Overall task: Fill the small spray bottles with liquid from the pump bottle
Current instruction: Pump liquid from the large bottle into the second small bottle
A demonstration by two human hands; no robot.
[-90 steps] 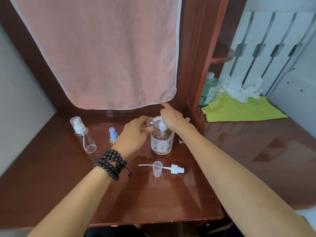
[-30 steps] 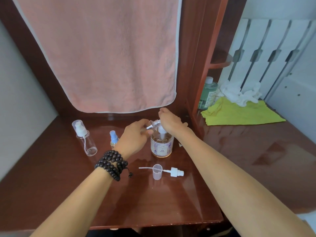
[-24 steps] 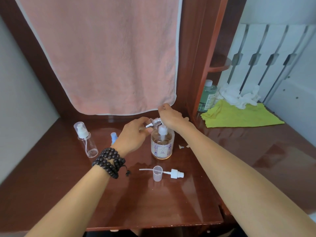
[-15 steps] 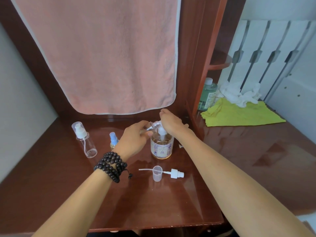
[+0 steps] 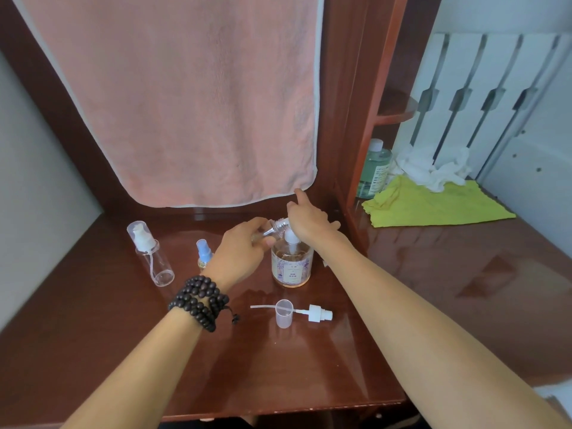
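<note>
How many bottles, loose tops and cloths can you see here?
Bottles: 5 (pump bottle, small bottle held in the left hand, clear bottle, blue-topped bottle, green bottle)
Loose tops: 2 (spray top, clear cap)
Cloths: 3 (pink towel, yellow cloth, white cloth)
Total: 10

Pump bottle (image 5: 291, 264) stands mid-table (image 5: 93, 335); two spray bottles (image 5: 151, 255) to its left, loose sprayer head (image 5: 315, 313) before it.

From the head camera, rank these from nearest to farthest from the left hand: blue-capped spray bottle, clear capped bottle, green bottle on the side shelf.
Measured from the left hand:
1. Blue-capped spray bottle, just to its left, partly behind the wrist.
2. Clear capped bottle, farther left on the desk.
3. Green bottle, far right, behind the wooden divider.
</note>
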